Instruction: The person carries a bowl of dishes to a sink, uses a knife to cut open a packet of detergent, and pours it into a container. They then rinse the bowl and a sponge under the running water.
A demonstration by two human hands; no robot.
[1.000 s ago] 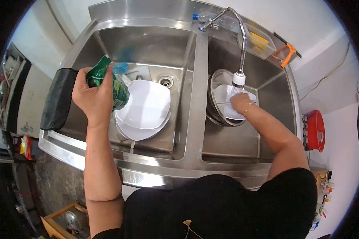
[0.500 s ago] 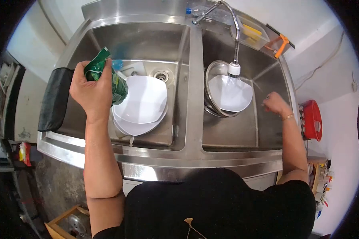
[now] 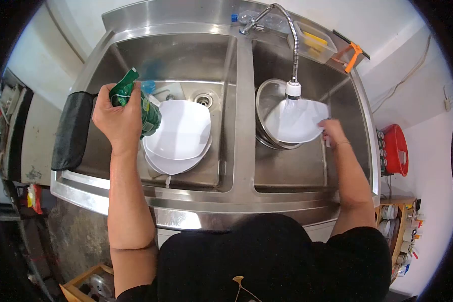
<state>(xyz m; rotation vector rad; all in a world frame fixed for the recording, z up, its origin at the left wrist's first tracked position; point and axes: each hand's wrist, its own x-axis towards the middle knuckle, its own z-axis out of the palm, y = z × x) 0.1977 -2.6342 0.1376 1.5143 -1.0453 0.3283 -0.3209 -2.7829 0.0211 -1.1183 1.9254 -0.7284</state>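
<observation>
My left hand (image 3: pixel 118 118) is closed on the top of a green pouch (image 3: pixel 150 118), which hangs over the left basin. Stacked white square plates (image 3: pixel 180 128) lie in that basin just right of the pouch. In the right basin, my right hand (image 3: pixel 332 132) grips the right edge of another white plate (image 3: pixel 292 123). Water from the white spray head (image 3: pixel 293 89) falls on this plate. It rests tilted against a round metal pan or bowl (image 3: pixel 267 95). My fingertips under the plate are hidden.
A steel divider (image 3: pixel 244 126) separates the basins. A dark cloth (image 3: pixel 73 132) hangs over the left rim. Behind the right basin are a clear plastic box (image 3: pixel 313 41), an orange-handled squeegee (image 3: pixel 355 56) and a plastic bottle (image 3: pixel 244 18). A red basin (image 3: pixel 395 151) is at the right.
My right hand has moved left from beside the basin wall and taken hold of the plate's edge. The plate has shifted slightly right. My left hand still holds the pouch.
</observation>
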